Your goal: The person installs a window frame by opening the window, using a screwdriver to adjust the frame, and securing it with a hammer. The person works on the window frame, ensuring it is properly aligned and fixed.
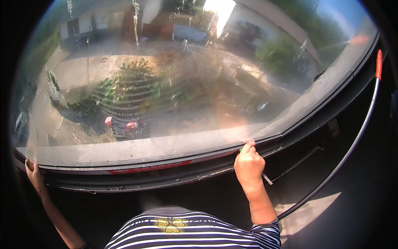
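Observation:
A large window pane (192,115) with streaks and smears stands before me, set in a dark frame (149,183). At the far left my left hand (34,174) rests at the pane's lower edge, its thumb up; whether it grips the frame I cannot tell. My right hand (249,163) is closed around a slim tool at the lower edge of the glass, right of the middle. A small green part of it shows above the fist and a pale, flat end (267,179) below. The rest of the tool is hidden in the fingers.
A long pole (351,149) with a red tip leans at the right beside the frame. A red strip with writing (149,166) runs along the frame's lower edge. Through the glass show a yard with plants, a red motorcycle (132,126) and buildings. Sunlit floor (311,208) lies at the lower right.

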The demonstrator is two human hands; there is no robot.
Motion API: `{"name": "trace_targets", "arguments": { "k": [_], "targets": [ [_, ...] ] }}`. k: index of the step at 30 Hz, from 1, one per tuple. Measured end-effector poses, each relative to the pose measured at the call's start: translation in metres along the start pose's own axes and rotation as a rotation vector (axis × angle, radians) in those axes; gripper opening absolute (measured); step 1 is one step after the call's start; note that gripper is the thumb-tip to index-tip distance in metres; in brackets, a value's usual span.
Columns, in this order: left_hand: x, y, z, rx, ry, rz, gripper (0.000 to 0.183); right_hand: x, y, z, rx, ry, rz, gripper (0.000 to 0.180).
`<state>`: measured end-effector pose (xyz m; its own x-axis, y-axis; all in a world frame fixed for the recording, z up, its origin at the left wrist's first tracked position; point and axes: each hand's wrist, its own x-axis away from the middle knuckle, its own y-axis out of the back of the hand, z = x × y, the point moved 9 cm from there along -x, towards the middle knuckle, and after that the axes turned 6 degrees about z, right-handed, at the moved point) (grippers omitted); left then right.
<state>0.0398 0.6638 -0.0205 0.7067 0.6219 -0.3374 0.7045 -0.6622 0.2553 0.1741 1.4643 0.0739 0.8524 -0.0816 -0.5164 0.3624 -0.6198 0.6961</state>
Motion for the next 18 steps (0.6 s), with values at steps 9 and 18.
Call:
{"name": "trace_targets", "arguments": {
  "k": [9,18],
  "targets": [
    [0.081,-0.034,-0.079,0.045,-0.041,0.202,0.033,0.011,-0.007,-0.022,-0.455,-0.092,0.067,0.051],
    [0.115,-0.067,-0.056,0.288,0.21,0.185,0.063,0.025,-0.046,-0.105,-1.177,-0.391,-0.171,0.006]
  ]
}}
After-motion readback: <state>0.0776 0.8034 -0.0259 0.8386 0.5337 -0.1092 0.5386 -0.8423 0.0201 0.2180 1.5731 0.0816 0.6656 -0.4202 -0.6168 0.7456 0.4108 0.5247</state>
